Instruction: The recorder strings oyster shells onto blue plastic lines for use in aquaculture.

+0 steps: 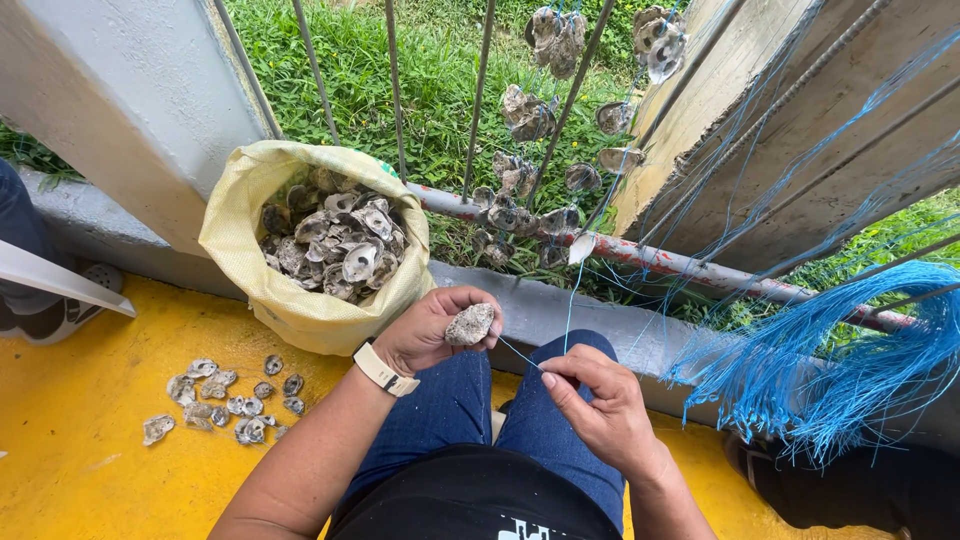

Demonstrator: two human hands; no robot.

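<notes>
My left hand [432, 330] grips a grey oyster shell [470, 324] above my knees, a watch with a pale strap on the wrist. My right hand [590, 400] pinches a thin blue string [520, 353] that runs from the shell toward my fingers and up to the railing. Strung oyster shells [530, 205] hang on blue strings from the metal bars ahead of me.
A yellow mesh sack [300, 300] full of oyster shells stands at the left by a grey pillar [130, 100]. Loose shells [225, 400] lie on the yellow floor. A bundle of blue strings [830, 370] hangs at the right. Another person's shoe [70, 310] is at far left.
</notes>
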